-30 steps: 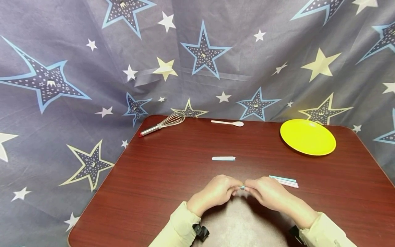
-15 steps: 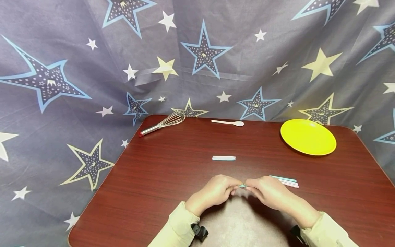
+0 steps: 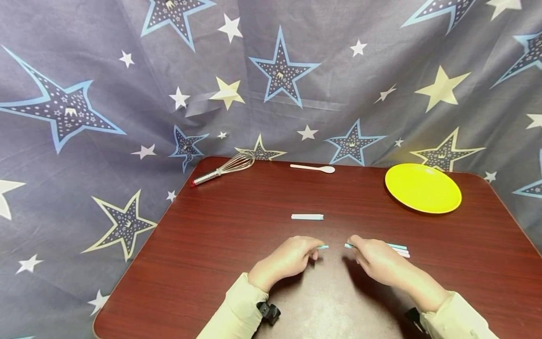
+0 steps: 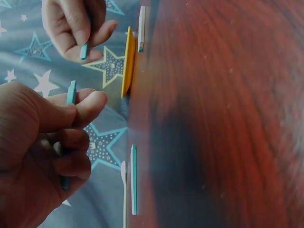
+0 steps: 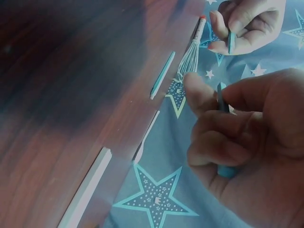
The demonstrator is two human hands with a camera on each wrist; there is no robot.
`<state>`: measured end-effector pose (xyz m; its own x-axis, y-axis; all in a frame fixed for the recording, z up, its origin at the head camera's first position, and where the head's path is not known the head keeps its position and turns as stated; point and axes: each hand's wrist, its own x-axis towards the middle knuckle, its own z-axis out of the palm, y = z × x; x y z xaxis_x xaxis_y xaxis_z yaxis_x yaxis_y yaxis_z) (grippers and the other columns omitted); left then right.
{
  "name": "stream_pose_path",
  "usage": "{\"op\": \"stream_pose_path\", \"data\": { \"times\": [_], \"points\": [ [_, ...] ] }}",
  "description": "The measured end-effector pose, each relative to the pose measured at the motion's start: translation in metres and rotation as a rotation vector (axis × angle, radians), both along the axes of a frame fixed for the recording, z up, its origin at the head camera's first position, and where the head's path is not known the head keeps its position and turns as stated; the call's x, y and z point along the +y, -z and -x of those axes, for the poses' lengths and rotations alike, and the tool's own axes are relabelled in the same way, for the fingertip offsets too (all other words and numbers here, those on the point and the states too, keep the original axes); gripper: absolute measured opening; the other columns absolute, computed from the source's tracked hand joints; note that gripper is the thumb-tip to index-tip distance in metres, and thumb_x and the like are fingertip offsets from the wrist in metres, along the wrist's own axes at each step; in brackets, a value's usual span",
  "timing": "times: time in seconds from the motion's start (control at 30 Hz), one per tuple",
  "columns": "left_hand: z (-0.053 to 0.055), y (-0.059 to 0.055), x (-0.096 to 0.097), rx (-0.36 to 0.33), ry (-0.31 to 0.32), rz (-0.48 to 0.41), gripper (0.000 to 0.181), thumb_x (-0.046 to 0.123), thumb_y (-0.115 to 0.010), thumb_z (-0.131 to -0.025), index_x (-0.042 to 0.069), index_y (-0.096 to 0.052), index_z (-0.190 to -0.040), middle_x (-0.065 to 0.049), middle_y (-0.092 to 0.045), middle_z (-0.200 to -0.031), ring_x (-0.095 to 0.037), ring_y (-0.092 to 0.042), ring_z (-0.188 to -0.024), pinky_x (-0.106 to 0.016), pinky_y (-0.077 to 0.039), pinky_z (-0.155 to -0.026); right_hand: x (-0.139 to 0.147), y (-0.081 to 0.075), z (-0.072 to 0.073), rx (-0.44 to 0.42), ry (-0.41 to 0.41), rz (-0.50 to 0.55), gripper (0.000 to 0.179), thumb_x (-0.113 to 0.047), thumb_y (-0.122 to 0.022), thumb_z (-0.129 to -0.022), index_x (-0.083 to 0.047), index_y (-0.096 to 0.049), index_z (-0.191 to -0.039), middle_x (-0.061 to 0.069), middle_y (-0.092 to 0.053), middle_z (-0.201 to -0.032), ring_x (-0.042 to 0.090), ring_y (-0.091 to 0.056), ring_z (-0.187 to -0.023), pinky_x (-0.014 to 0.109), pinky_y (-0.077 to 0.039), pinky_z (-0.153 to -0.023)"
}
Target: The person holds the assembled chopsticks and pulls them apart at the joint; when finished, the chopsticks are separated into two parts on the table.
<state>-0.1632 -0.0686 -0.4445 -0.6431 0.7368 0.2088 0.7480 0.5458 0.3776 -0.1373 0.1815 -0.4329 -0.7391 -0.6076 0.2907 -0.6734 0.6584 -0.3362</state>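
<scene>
My left hand pinches a blue-green stick of chalk between thumb and forefinger. Its stepped upper end shows in the left wrist view, and the lower end pokes out below the curled fingers. Opposite, my right hand pinches another blue-green stick of chalk, mostly covered by the fingers. The two chalk ends point at each other across a small gap, above the table. Behind the right hand lie several chalk sticks, blue, white and pink, partly hidden. A small row of white and blue sticks lies further back.
A whisk lies at the back left of the dark red table. A pale spoon is by the back edge, and a yellow plate stands at the back right. A star-patterned cloth hangs behind.
My hands, which were together at the fingertips, have moved apart to left and right and slightly forward. A blue-green chalk end now shows in each hand.
</scene>
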Motion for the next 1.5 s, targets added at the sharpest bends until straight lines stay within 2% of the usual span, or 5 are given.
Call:
{"op": "stream_pose_path", "data": {
  "times": [0.23,0.43,0.7,1.0,1.5],
  "points": [
    [0.005,0.0,-0.006,0.021,0.036,0.009,0.038,-0.015,-0.05,-0.087,0.005,-0.064,-0.115,0.002,-0.063,-0.08,-0.009,-0.061,-0.079,-0.022,-0.047,-0.083,0.009,0.006,0.001,0.049,0.009,0.026,0.025,0.007,-0.063,-0.086,-0.008,-0.053,-0.103,-0.01,-0.056,-0.076,0.001,-0.05,-0.063,0.027,-0.046,-0.055],
    [0.007,-0.003,-0.01,-0.072,-0.019,0.004,0.046,-0.018,-0.05,-0.085,0.01,-0.065,-0.119,0.003,-0.07,-0.085,-0.007,-0.065,-0.082,-0.017,-0.047,-0.081,0.015,0.006,-0.001,0.043,0.029,0.044,0.027,0.007,-0.065,-0.085,-0.007,-0.052,-0.103,-0.006,-0.058,-0.075,0.002,-0.046,-0.058,0.024,-0.042,-0.052],
    [0.009,-0.002,-0.015,-0.078,-0.095,-0.027,0.01,0.008,-0.059,-0.095,0.012,-0.064,-0.103,0.005,-0.073,-0.088,-0.008,-0.066,-0.084,-0.023,-0.05,-0.075,0.023,0.003,0.0,0.038,0.089,0.049,0.025,0.0,-0.073,-0.083,-0.015,-0.054,-0.091,-0.011,-0.056,-0.067,0.001,-0.043,-0.056,0.024,-0.039,-0.051],
    [0.012,-0.003,-0.02,-0.079,-0.165,-0.013,0.006,0.018,-0.061,-0.096,0.014,-0.065,-0.096,0.008,-0.07,-0.081,-0.004,-0.061,-0.074,-0.027,-0.05,-0.071,0.032,0.002,0.002,0.046,0.18,0.01,0.027,-0.003,-0.078,-0.078,-0.019,-0.057,-0.083,-0.014,-0.056,-0.07,0.003,-0.048,-0.059,0.027,-0.042,-0.054],
    [0.016,-0.001,-0.022,-0.098,-0.153,-0.034,0.024,-0.008,-0.055,-0.091,0.008,-0.065,-0.105,0.003,-0.067,-0.084,-0.012,-0.06,-0.078,-0.026,-0.048,-0.074,0.041,0.004,0.002,0.195,0.171,0.033,0.029,0.005,-0.08,-0.071,-0.017,-0.062,-0.08,-0.012,-0.056,-0.078,0.006,-0.054,-0.067,0.029,-0.048,-0.058]
  ]
}}
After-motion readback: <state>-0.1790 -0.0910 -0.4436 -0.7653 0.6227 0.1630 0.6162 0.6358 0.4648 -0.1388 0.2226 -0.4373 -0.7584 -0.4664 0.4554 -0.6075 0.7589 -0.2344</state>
